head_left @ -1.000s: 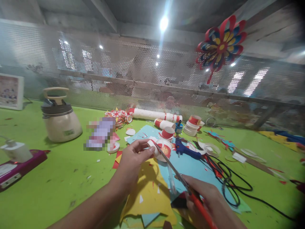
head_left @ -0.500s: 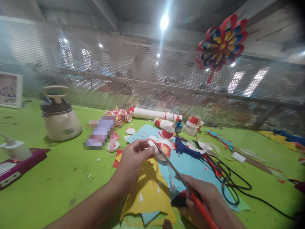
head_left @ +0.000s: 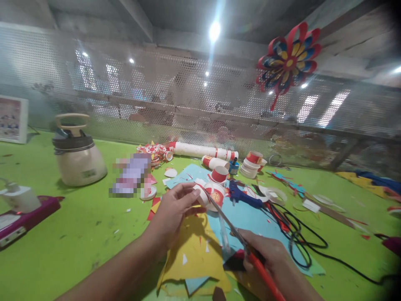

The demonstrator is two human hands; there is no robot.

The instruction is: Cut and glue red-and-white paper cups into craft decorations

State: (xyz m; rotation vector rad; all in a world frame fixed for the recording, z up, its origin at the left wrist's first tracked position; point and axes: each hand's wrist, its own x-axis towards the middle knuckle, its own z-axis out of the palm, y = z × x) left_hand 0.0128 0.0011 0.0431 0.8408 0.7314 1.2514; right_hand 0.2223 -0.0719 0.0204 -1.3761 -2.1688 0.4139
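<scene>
My left hand (head_left: pixel 169 213) is closed, pinching a white curved paper piece (head_left: pixel 201 195) with a red edge between thumb and fingers. In my right hand (head_left: pixel 271 255) are scissors (head_left: pixel 231 226) with red handles, and their blade tips meet the right edge of that piece. Whether the blades are fully closed is hard to see. Just behind the tips stands a red-and-white paper cup (head_left: pixel 216 195) with a gold emblem. A second red-banded cup (head_left: pixel 219 174) is beyond it. Yellow paper (head_left: pixel 194 251) with white scraps lies below my hands.
A blue glue gun (head_left: pixel 246 196) with a looping black cable (head_left: pixel 313 248) lies on light blue paper (head_left: pixel 260 228) at right. Long white tubes (head_left: pixel 200 149) and stacked cups (head_left: pixel 251 165) are behind. At left stand a cream kettle-shaped flask (head_left: pixel 79 163) and a purple power strip (head_left: pixel 34 221).
The paper piece in my left hand has turned slightly, showing more of its white curved side. The scissors stay at its edge. The whole view has shifted a little.
</scene>
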